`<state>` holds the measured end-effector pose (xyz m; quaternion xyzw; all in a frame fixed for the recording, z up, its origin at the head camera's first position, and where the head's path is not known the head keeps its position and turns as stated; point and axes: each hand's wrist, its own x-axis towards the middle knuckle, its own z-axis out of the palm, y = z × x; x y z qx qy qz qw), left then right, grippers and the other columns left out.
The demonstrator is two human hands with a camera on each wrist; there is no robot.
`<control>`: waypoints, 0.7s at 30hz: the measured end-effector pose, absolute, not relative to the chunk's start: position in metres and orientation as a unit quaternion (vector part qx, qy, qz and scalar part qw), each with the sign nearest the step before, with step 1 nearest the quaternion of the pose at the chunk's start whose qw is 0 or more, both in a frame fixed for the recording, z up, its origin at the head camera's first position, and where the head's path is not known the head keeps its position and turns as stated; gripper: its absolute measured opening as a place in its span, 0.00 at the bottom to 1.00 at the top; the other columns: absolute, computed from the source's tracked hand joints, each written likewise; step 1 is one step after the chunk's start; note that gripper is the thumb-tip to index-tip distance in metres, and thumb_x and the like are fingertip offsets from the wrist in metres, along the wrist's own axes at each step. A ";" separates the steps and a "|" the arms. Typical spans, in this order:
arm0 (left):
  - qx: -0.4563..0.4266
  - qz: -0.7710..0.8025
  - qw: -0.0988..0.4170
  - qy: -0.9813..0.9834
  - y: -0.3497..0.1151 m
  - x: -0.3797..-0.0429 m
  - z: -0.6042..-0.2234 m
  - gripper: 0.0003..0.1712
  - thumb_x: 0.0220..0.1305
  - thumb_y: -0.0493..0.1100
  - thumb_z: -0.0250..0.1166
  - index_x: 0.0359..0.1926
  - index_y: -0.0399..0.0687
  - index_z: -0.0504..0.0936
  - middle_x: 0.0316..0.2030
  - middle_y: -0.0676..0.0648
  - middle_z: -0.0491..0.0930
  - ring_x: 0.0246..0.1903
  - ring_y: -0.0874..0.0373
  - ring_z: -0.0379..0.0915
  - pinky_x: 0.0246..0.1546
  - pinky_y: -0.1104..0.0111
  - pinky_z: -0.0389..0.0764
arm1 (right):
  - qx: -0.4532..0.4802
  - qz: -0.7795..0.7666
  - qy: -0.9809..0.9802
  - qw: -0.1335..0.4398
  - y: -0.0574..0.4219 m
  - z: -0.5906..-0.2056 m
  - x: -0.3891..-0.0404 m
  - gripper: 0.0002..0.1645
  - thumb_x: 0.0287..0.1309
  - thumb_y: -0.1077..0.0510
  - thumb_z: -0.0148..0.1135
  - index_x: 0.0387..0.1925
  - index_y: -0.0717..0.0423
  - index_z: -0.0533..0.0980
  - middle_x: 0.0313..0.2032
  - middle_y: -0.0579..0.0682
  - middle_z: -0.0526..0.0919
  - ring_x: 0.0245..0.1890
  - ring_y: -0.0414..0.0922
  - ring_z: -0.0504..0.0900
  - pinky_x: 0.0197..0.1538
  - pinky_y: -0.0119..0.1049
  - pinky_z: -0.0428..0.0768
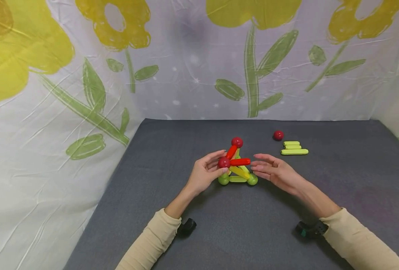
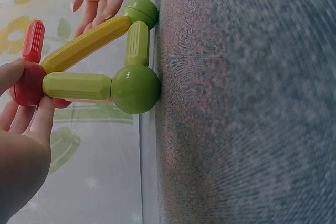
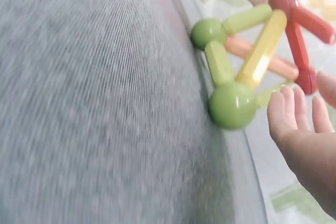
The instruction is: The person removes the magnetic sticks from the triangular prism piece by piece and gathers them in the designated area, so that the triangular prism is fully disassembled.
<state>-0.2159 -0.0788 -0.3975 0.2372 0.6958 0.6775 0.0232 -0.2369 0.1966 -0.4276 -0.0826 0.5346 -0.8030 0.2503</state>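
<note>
A frame of balls and rods stands on the dark table, with green balls [image 1: 252,179] at its base and light green rods [image 1: 238,179] between them. My left hand [image 1: 204,173] pinches a red ball [image 1: 224,162] at the upper near-left corner, thumb and fingers on either side. From that ball a short red rod [image 1: 240,162] sticks out rightward, its far end free. A second red rod [image 1: 231,152] joins it to another red ball [image 1: 237,142]. A yellow rod [image 3: 262,48] slants down to a green ball. Fingers extended, my right hand [image 1: 276,174] hovers just right of the free rod end, holding nothing.
At the back right, a loose red ball [image 1: 278,135] lies behind several light green rods [image 1: 294,152]. A fabric backdrop [image 1: 192,75] printed with flowers rises behind the table [image 1: 240,240] and along its sides.
</note>
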 end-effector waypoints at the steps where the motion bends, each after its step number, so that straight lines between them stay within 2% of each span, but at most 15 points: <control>1: 0.236 0.677 0.024 0.697 -0.079 -0.216 -0.397 0.30 0.57 0.24 0.65 0.61 0.25 0.68 0.58 0.31 0.71 0.56 0.40 0.70 0.56 0.54 0.71 | -0.083 -0.803 0.534 0.253 0.194 -0.427 -0.236 0.22 0.67 0.69 0.52 0.60 0.61 0.64 0.51 0.52 0.76 0.52 0.47 0.77 0.59 0.39 0.72; 5: 0.236 0.674 0.023 0.700 -0.079 -0.215 -0.396 0.30 0.57 0.24 0.65 0.61 0.25 0.68 0.58 0.31 0.71 0.56 0.41 0.70 0.56 0.55 0.72 | -0.089 -0.792 0.544 0.264 0.185 -0.425 -0.234 0.21 0.65 0.69 0.54 0.58 0.56 0.67 0.52 0.54 0.76 0.53 0.47 0.77 0.58 0.38 0.72; 8: 0.238 0.673 0.022 0.700 -0.079 -0.215 -0.396 0.30 0.57 0.24 0.65 0.61 0.24 0.68 0.58 0.31 0.71 0.56 0.40 0.70 0.56 0.55 0.72 | -0.095 -0.791 0.543 0.267 0.177 -0.424 -0.233 0.21 0.64 0.69 0.55 0.58 0.56 0.68 0.53 0.54 0.77 0.52 0.46 0.77 0.58 0.37 0.73; 16: 0.242 0.669 0.017 0.702 -0.079 -0.215 -0.397 0.30 0.56 0.24 0.65 0.61 0.24 0.68 0.57 0.31 0.71 0.56 0.40 0.70 0.56 0.53 0.71 | -0.105 -0.807 0.522 0.256 0.158 -0.422 -0.233 0.33 0.65 0.69 0.54 0.67 0.72 0.54 0.52 0.52 0.77 0.51 0.46 0.78 0.58 0.38 0.72; 18: 0.243 0.669 0.015 0.702 -0.079 -0.215 -0.397 0.30 0.56 0.24 0.65 0.61 0.24 0.68 0.57 0.31 0.72 0.56 0.40 0.71 0.55 0.53 0.71 | -0.106 -0.812 0.516 0.251 0.155 -0.422 -0.233 0.31 0.65 0.70 0.53 0.66 0.72 0.56 0.52 0.52 0.78 0.51 0.47 0.79 0.57 0.39 0.72; 21: 0.243 0.669 0.012 0.702 -0.079 -0.216 -0.397 0.30 0.56 0.24 0.65 0.61 0.25 0.69 0.57 0.32 0.72 0.56 0.41 0.71 0.55 0.53 0.71 | -0.110 -0.819 0.506 0.248 0.153 -0.422 -0.233 0.24 0.66 0.69 0.53 0.62 0.67 0.65 0.52 0.52 0.78 0.50 0.47 0.79 0.57 0.39 0.73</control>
